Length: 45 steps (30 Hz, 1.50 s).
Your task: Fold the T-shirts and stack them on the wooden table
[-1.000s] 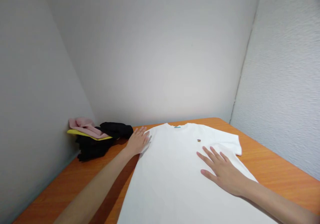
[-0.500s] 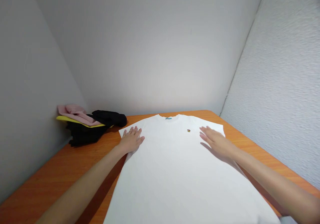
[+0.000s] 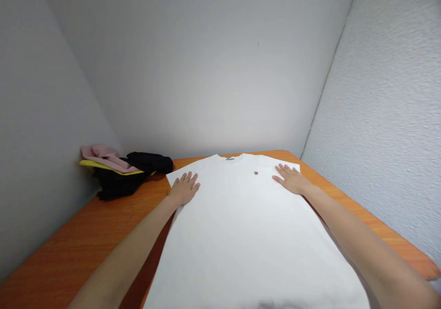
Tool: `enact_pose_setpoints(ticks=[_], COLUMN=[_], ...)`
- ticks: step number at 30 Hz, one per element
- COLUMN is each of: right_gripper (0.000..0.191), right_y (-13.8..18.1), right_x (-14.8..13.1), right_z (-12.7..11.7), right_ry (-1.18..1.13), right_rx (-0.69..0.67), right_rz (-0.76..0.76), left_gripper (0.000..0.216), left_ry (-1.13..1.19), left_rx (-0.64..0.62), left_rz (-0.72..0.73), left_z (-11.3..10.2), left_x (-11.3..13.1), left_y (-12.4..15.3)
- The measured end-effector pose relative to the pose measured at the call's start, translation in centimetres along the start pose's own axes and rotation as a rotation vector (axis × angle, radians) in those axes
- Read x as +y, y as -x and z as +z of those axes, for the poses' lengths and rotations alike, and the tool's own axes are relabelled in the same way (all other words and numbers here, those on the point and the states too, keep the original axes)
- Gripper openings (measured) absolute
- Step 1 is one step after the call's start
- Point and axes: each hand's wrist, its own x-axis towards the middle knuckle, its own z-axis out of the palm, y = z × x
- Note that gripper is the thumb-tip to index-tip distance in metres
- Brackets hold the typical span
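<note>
White T-shirt (image 3: pixel 248 235): cloth, matt, looks smooth. Table (image 3: pixel 79 240): wood-grained top, faint sheen; solid wood or laminate, cannot tell. Back wall (image 3: pixel 206 70): smooth, matt. Right-hand wall (image 3: pixel 386 116): rough, finely rippled. Pink garment (image 3: pixel 106 155) and black garment (image 3: pixel 149 162): matt, soft-looking cloth. Chest emblem (image 3: pixel 256 173): material too small to tell.
</note>
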Motion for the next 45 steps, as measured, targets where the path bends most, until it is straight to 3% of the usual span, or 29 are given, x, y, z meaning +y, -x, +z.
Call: enact_pose_setpoints(ticks=[3, 7, 11, 14, 19, 27, 31, 33, 35, 39, 42, 45], right_gripper=[0.083, 0.079, 0.077, 0.080, 0.079, 0.071, 0.051, 0.045, 0.045, 0.042, 0.041, 0.041], right_y=[1.4, 8.1, 17.9, 22.8, 24.2, 24.0, 26.2, 27.7, 28.8, 28.7, 27.8, 26.0], right_x=[-0.8, -2.2, -3.4, -4.0, -4.1, -3.8, -2.3, -1.4, -1.0, -1.9, -3.9, -5.2], right_z=[-1.8, -3.8, -4.0, -3.5, -2.7, -3.2, -3.8, -3.6, -3.3, -3.7, -6.1, -9.3], right_ry=[0.024, 0.032, 0.001, -0.016, -0.002, -0.070, -0.138, -0.135, -0.129, -0.382, -0.781, -1.163], right_rx=[0.091, 0.219, 0.090, 0.013, 0.048, 0.144, 0.355, 0.430, 0.413, 0.278, 0.159, 0.010], right_rz=[-0.040, -0.149, -0.252, -0.273, -0.273, -0.313, -0.109, 0.057, 0.149, 0.190, 0.225, 0.185], left_gripper=[0.061, 0.059, 0.060, 0.066, 0.066, 0.063, 0.059, 0.054, 0.047, 0.030, 0.052, 0.050], left_ry=[-0.048, -0.005, 0.119, 0.131, 0.116, 0.009, -0.097, -0.107, -0.029, 0.331, 0.499, 0.605], left_rx=[0.064, 0.157, 0.104, 0.061, 0.105, 0.133, 0.384, 0.528, 0.626, 0.726, 0.714, 0.651], left_rz=[0.056, 0.266, 0.397, 0.378, 0.307, 0.321, 0.372, 0.436, 0.532, 0.679, 0.623, 0.482], left_z=[-1.6, -3.6, -3.2, -1.8, -0.1, 0.1, -1.4, -2.0, -2.0, -0.1, 0.7, -0.4], left_x=[1.1, 2.5, 3.4, 3.9, 4.6, 5.0, 6.0, 8.0, 11.7, 23.3, 31.9, 36.3], left_y=[1.2, 7.7, 16.2, 20.1, 21.1, 20.9, 21.9, 22.8, 23.5, 23.1, 21.5, 19.6])
